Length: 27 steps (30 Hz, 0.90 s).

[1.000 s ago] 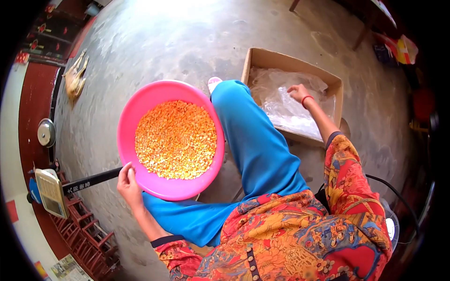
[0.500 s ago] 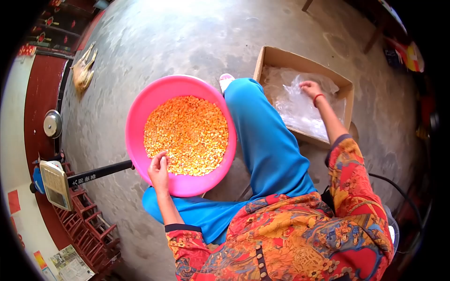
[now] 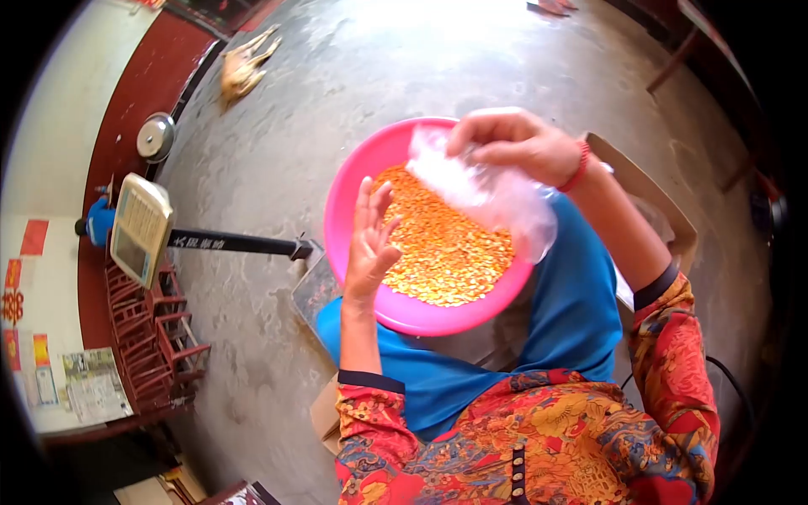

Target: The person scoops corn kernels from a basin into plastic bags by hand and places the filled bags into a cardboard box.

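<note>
A pink basin (image 3: 345,181) full of yellow-orange corn kernels (image 3: 446,269) stands before me, between my knees. My right hand (image 3: 526,145), with a red cord at its wrist, pinches a clear plastic bag (image 3: 497,198). The bag hangs limp and slightly blurred over the right part of the basin, hiding some of the kernels. Over the basin's left rim my left hand (image 3: 370,244) is raised with fingers spread, holding nothing. It is apart from the bag.
To my right sits a cardboard box (image 3: 677,202), partly behind my right arm. A platform scale with its display (image 3: 141,227) on a black post is at the left. Red wooden chairs (image 3: 160,328) line the wall. A dog (image 3: 244,71) lies on the floor.
My right hand has come from the cardboard box to above the basin, bringing a plastic bag. My left hand has lifted off the kernels and its fingers have spread. The view has turned.
</note>
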{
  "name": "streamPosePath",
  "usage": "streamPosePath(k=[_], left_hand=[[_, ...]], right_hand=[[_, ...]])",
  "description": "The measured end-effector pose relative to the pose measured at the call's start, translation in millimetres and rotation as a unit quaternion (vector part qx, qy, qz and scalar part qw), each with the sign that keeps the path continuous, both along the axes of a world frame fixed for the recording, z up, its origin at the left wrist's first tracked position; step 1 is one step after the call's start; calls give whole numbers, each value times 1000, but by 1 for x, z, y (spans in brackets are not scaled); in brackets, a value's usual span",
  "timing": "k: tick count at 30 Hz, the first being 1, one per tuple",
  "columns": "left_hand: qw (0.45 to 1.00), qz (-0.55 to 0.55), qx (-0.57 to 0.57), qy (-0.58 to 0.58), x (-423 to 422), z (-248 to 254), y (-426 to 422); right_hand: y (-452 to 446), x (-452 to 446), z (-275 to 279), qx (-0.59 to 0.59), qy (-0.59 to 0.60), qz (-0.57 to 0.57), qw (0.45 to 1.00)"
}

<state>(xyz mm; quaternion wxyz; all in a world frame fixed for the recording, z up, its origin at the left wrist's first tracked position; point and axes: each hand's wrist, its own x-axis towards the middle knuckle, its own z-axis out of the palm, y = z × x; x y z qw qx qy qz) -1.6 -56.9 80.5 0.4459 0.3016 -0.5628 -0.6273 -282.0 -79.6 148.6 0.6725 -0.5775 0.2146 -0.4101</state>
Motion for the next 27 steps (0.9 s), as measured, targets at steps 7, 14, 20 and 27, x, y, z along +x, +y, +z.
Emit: streamPosePath(k=[7,14,20,27], left_hand=[[981,122,98,112,25,-28,-10],[954,186,221,84,43,-40,-28],[987,12,159,-23,15,-38,-26],[987,40,142,-65,19,-36,-25]], right_hand=[[-47,85,-65,86,4,67,994],[-63,61,-127,224,-21,-69,972],[-57,66,-110,162,-28,15,986],[-52,62,-95,-21,173,-90,981]])
